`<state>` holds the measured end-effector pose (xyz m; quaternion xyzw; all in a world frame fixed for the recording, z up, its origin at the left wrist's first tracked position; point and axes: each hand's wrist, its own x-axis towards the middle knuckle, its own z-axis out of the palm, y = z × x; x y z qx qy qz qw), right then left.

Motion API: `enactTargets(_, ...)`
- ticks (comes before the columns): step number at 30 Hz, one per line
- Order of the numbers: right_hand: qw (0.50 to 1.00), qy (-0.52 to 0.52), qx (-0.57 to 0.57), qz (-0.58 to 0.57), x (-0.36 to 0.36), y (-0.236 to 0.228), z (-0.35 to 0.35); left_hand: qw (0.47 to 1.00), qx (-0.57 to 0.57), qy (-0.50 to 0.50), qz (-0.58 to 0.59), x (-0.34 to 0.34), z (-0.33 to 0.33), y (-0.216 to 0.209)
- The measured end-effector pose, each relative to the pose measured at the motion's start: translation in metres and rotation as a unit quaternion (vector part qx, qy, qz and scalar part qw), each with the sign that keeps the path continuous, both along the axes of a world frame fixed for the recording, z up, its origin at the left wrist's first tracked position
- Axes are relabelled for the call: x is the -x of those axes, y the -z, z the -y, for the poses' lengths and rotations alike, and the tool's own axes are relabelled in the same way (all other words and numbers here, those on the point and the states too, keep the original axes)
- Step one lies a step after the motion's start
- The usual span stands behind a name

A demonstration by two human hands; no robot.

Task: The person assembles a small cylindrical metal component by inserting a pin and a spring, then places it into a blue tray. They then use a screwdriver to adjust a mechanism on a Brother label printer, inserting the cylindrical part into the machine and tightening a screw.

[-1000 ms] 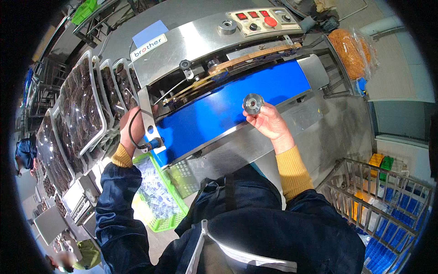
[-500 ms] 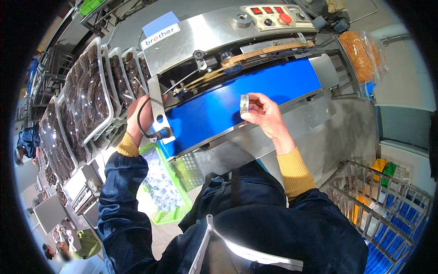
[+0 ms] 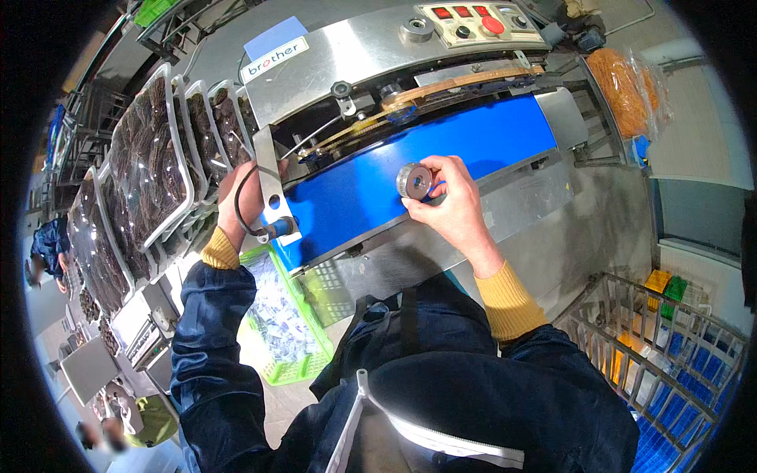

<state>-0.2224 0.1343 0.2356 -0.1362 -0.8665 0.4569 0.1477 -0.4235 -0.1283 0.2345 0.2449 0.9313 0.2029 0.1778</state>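
Observation:
My right hand (image 3: 453, 197) pinches a small round metal wheel (image 3: 414, 181) with a hole in its middle, above the blue conveyor belt (image 3: 497, 138) of a steel machine. The wheel's flat face is turned toward me. My left hand (image 3: 241, 199) reaches to the belt's left end, behind an upright metal bracket (image 3: 272, 177). That bracket hides its fingertips, so whatever they touch is out of sight. In front of the bracket a black cable curves down to a blue cylindrical sensor (image 3: 279, 228).
A control panel (image 3: 477, 25) with a red button tops the machine, beside another metal ring (image 3: 416, 29). Clear-covered trays of dark pieces (image 3: 150, 150) stand at left. Below the belt sits a green crate (image 3: 296, 315) of small packets. A metal cage cart (image 3: 631, 339) is at right.
My right hand has turned the metal wheel from edge-on to face-on and shifted it slightly left. My left hand stays behind the bracket.

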Motion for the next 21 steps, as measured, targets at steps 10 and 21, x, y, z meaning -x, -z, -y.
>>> enactTargets(10,0.968,-0.002,0.25,0.024,-0.004,0.014,0.0,1.0,0.002,0.01,-0.012,-0.001,-0.001,-0.002)
enactTargets(21,0.659,-0.16,0.735,-0.016,-0.008,0.034,-0.01,0.997,0.027,0.038,-0.058,-0.006,-0.004,-0.014)
